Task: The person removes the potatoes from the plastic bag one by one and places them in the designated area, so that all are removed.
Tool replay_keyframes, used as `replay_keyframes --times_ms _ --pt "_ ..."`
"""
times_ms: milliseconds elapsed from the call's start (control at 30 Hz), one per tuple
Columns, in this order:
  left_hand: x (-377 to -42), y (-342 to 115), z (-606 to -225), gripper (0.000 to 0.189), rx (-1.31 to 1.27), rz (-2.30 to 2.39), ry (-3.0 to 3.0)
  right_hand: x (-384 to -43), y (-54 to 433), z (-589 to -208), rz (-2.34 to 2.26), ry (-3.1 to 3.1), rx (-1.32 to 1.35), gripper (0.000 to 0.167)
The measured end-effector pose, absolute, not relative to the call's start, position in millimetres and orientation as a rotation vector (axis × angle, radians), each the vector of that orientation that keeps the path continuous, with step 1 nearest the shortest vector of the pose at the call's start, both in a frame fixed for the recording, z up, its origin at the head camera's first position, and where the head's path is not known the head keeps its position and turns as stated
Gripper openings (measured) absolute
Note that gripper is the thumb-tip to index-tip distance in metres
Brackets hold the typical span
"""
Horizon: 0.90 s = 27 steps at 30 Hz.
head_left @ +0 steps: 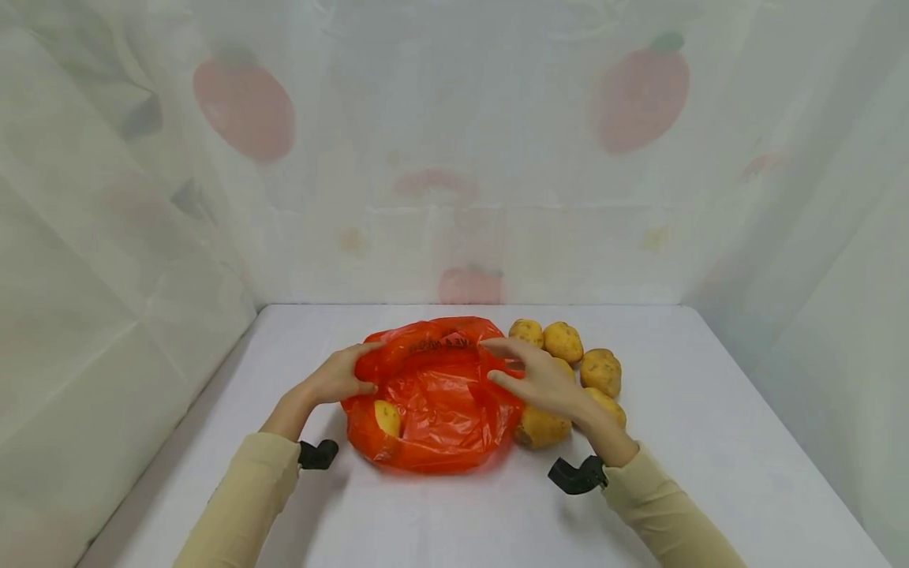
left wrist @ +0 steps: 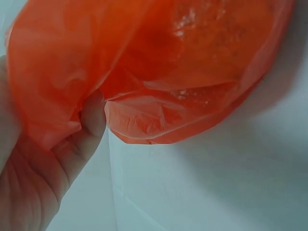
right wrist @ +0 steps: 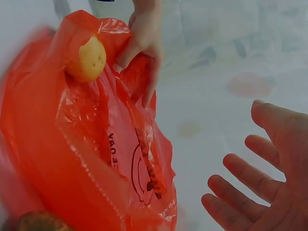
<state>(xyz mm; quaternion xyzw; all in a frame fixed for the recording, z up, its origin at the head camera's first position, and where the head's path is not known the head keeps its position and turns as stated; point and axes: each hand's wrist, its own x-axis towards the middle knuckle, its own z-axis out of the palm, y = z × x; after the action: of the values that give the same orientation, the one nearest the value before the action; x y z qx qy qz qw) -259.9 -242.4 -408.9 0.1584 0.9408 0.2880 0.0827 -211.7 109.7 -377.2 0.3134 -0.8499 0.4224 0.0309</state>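
A red plastic bag (head_left: 440, 398) lies with its mouth open on the white table, dark printing showing inside its far side. One potato (head_left: 387, 418) sits in it at the left, seen again in the right wrist view as a yellow potato (right wrist: 92, 58). My left hand (head_left: 342, 375) pinches the bag's left rim; in the left wrist view, red film is bunched between the thumb and fingers (left wrist: 91, 118). Over the bag's right side, my right hand (head_left: 536, 377) has its fingers spread and holds nothing. The right wrist view shows it apart from the bag.
Several potatoes (head_left: 600, 372) lie on the table right of the bag, some partly hidden behind my right hand and forearm. White sheeting (head_left: 454, 158) with faded fruit prints hangs behind the table (head_left: 426, 521) and along both sides. A black wrist camera (head_left: 578, 476) sits on each wrist.
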Motion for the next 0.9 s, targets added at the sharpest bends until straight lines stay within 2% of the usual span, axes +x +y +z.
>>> replay_keyframes --times_ms 400,900 --pt "-262 -250 -411 0.073 0.467 0.926 2.773 -218 80 -355 1.284 -2.649 1.125 0.049" --pt "-262 -253 -411 0.074 0.461 1.009 2.698 -246 51 -374 1.271 -2.671 1.166 0.047"
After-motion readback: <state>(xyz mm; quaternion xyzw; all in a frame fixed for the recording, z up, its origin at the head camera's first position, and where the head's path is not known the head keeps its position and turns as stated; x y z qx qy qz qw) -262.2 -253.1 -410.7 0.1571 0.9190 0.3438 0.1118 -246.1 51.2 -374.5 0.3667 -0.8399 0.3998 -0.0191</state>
